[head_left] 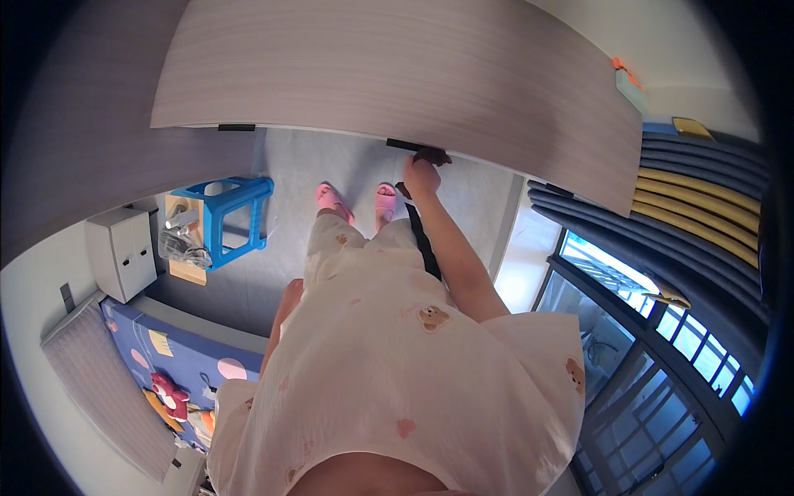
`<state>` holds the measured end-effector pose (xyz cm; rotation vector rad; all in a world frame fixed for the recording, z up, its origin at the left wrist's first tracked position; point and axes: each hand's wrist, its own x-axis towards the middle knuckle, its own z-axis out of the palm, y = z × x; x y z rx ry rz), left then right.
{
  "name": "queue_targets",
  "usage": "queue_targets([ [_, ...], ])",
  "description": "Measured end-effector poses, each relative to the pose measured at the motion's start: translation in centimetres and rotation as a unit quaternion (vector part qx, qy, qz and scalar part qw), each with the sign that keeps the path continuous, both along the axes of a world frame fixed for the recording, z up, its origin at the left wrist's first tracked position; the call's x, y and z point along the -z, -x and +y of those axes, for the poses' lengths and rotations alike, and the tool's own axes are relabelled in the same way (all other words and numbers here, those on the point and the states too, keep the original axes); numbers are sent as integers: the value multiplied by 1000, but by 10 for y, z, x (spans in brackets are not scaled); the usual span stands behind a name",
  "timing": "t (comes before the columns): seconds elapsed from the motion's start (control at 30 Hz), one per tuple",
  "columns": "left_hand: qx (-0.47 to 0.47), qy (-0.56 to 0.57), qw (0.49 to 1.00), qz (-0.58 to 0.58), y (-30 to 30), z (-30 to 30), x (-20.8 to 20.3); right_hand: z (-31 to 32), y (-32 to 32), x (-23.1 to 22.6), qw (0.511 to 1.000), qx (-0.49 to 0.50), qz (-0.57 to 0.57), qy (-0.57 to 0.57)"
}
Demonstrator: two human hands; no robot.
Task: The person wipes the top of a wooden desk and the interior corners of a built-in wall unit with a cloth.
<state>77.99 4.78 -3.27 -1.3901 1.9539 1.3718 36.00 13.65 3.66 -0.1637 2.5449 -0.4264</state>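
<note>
My right hand [423,176] is closed around a dark brown, crumpled thing [432,155], perhaps cloth, and its kind is hard to make out. It is held against the lower edge of a pale wood-grain cabinet front [389,66], right beside a black handle [400,144]. Part of the brown thing shows below the fist too. A black strap [423,240] runs down beside my right leg, and its upper end comes near that hand. My left hand [293,291] hangs low at my side, partly behind my clothes, with its fingers not clear.
At left, a blue plastic stool [240,223] stands beside a clear bag [184,245] and a white drawer unit [121,252]. A bed with blue bedding [186,347] is at lower left. Dark curtains with yellow bands [699,202] hang by a window [608,264] at right.
</note>
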Motion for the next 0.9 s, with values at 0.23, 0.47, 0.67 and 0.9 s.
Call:
queue_targets([
  [0.23, -30, -100, 993, 55, 67, -11, -76, -68, -27, -2, 995, -55, -11, 79],
  [0.47, -195, -177, 964, -31, 42, -44, -50, -97, -68, -5, 775, 221, -401, 436],
  [0.67, -101, -202, 968, -105, 34, -67, -25, 5, -64, -16, 575, 414, -526, 471],
  [0.9, 11, -189, 978, -84, 111, -107, -5, 204, -32, 79, 515, 538, -231, 626],
])
